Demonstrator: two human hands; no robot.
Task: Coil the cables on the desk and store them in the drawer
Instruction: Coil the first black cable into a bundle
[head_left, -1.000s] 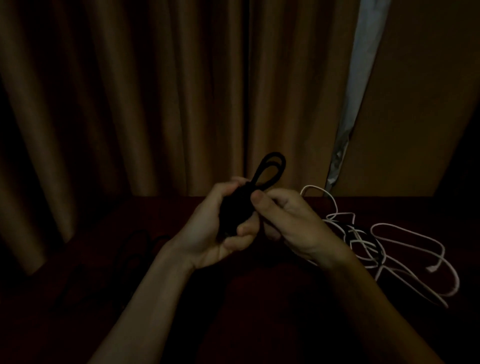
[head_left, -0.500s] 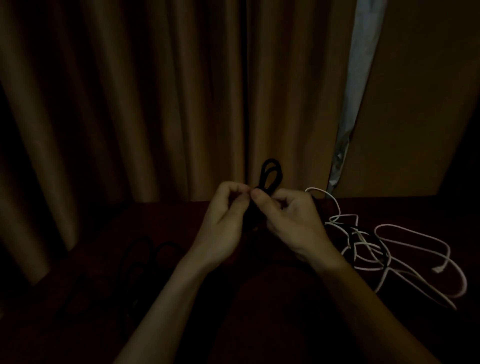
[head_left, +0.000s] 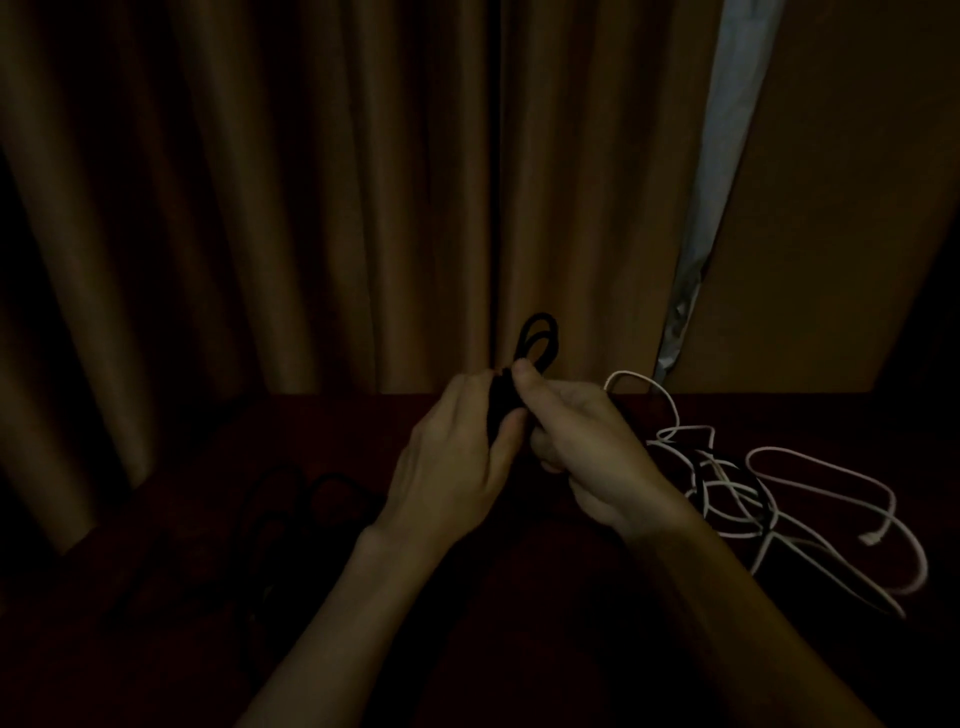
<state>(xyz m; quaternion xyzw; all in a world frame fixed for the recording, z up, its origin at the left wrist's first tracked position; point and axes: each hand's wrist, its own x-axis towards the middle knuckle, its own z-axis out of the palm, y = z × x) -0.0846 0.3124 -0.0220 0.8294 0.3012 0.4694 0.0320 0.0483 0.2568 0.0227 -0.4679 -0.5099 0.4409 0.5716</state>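
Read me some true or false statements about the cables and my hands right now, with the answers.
1. The left hand and the right hand both hold the black cable. True.
2. The white cable is neatly coiled. False: it lies in a loose tangle on the desk.
3. The white cable lies to the right of the hands. True.
4. The black cable's loop hangs below the hands. False: it sticks up above them.
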